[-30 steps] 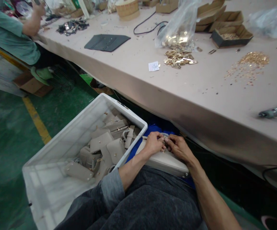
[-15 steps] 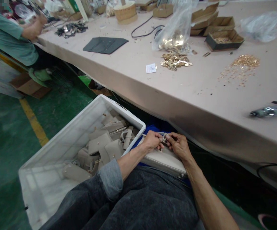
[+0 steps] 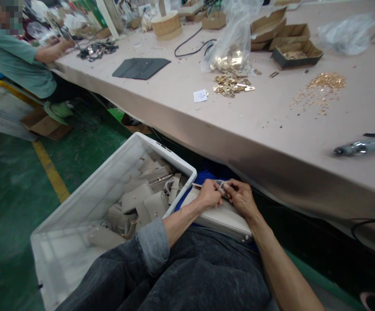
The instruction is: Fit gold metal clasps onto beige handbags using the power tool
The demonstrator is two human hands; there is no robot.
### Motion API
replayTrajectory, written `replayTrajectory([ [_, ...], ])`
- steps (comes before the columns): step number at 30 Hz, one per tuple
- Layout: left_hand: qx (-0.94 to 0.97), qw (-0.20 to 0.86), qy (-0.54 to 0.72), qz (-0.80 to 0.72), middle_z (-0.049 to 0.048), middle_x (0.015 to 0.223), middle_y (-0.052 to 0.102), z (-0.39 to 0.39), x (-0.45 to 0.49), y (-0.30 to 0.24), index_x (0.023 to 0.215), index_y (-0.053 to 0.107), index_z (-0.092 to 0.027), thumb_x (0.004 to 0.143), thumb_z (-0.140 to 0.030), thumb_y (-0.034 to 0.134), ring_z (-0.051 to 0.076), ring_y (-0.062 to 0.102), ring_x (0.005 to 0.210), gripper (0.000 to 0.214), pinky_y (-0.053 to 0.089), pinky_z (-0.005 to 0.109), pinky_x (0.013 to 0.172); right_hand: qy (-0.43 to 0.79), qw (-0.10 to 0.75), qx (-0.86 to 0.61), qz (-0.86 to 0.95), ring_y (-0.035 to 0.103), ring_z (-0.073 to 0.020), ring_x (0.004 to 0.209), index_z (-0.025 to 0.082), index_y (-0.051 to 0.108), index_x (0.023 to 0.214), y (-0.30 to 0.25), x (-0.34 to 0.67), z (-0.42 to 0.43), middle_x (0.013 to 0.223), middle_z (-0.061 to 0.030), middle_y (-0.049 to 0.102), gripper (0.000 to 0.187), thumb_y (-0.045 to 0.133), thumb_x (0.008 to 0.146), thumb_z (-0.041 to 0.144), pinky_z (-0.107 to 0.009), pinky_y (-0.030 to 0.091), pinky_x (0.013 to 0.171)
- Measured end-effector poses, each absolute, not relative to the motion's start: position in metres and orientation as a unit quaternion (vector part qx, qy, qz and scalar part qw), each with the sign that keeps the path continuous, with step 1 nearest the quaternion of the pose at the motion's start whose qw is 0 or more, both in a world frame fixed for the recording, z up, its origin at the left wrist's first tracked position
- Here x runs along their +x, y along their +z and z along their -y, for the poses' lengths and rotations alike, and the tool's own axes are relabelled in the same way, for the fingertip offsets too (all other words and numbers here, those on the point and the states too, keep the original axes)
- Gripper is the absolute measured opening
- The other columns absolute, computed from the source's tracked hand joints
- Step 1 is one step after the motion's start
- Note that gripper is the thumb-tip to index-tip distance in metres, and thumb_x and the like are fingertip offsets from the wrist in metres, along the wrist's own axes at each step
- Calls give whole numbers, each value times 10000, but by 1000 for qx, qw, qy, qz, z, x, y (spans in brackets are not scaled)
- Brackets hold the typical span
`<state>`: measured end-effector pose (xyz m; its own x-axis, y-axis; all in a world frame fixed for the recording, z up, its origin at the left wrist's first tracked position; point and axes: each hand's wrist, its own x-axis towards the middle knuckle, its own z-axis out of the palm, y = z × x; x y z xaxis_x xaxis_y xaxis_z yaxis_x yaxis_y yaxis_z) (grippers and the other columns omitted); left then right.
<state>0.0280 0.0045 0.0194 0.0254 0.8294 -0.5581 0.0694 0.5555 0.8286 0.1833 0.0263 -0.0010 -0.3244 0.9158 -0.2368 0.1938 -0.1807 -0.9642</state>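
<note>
Below the bench's near edge (image 3: pixel 181 123), right of the bin (image 3: pixel 87 190), lies the bag (image 3: pixel 221 219). Over it the left hand (image 3: pixel 210 193) and right hand (image 3: pixel 240 196) sit together, pinching a small fitting (image 3: pixel 221 186); working that piece seems the step, and the next move calls for steady alignment.

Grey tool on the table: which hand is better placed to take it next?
Probably the right hand: it's nearer the grey tool, which lies to that side; the left hand is farther away. Both are at the bag.
</note>
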Motion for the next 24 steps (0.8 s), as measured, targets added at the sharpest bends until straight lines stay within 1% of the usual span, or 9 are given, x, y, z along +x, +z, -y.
replayTrajectory([
  [5, 331, 619, 314, -639, -27, 399, 550, -7, 30, 19, 647, 587, -134, 882, -78, 672, 69, 414, 263, 255, 292, 164, 332, 576, 298, -508, 567, 452, -129, 508, 178, 731, 887, -3, 184, -29, 601, -12, 593, 533, 660, 841, 704, -254, 339, 483],
  [7, 315, 629, 319, -636, -5, 431, 573, -8, 30, 20, 679, 587, -131, 955, -148, 622, 91, 476, 286, 279, 330, 171, 334, 584, 299, -518, 549, 430, -122, 486, 175, 719, 855, -6, 184, -29, 569, 1, 566, 553, 666, 826, 725, -254, 328, 476],
  [10, 293, 655, 323, -618, 55, 575, 668, -7, 30, 22, 784, 604, -120, 1038, -222, 507, 148, 631, 400, 290, 436, 201, 372, 605, 304, -525, 517, 399, -104, 471, 175, 690, 825, -12, 185, -30, 549, 26, 516, 545, 688, 820, 720, -238, 297, 461],
  [13, 289, 665, 324, -608, 69, 689, 715, -5, 30, 22, 839, 620, -113, 981, -202, 635, 161, 695, 479, 168, 447, 185, 389, 627, 309, -517, 495, 384, -91, 466, 175, 675, 815, -14, 185, -29, 551, 41, 494, 524, 716, 817, 697, -224, 279, 452],
  [15, 291, 652, 328, -619, 44, 631, 688, -4, 30, 18, 796, 617, -113, 938, -169, 696, 135, 658, 435, 172, 404, 161, 374, 638, 306, -512, 487, 390, -93, 459, 172, 678, 824, -14, 184, -29, 548, 38, 502, 533, 724, 808, 703, -223, 282, 446],
  [18, 292, 632, 325, -640, -3, 466, 593, -5, 30, 13, 709, 596, -123, 937, -126, 663, 102, 533, 323, 237, 360, 162, 351, 639, 296, -514, 489, 431, -108, 464, 170, 703, 899, -10, 182, -31, 570, 18, 553, 551, 726, 799, 711, -228, 311, 444],
  [20, 298, 625, 323, -646, -23, 408, 548, -4, 29, 14, 688, 590, -133, 929, -95, 634, 93, 472, 285, 248, 344, 164, 341, 625, 300, -514, 506, 463, -118, 482, 172, 716, 919, -6, 180, -32, 589, 4, 584, 534, 735, 798, 692, -236, 348, 460],
  [22, 311, 622, 328, -640, -32, 402, 541, -2, 29, 22, 694, 589, -142, 926, -96, 623, 88, 447, 271, 239, 326, 159, 329, 614, 316, -508, 515, 472, -121, 489, 176, 716, 864, -1, 178, -32, 583, 0, 588, 491, 753, 793, 660, -244, 371, 475],
  [24, 332, 622, 339, -622, -11, 463, 598, 3, 28, 31, 720, 599, -147, 931, -158, 646, 98, 490, 291, 217, 321, 159, 315, 625, 339, -500, 495, 444, -116, 464, 181, 695, 782, 2, 175, -29, 547, 8, 555, 464, 769, 785, 639, -248, 348, 462],
])
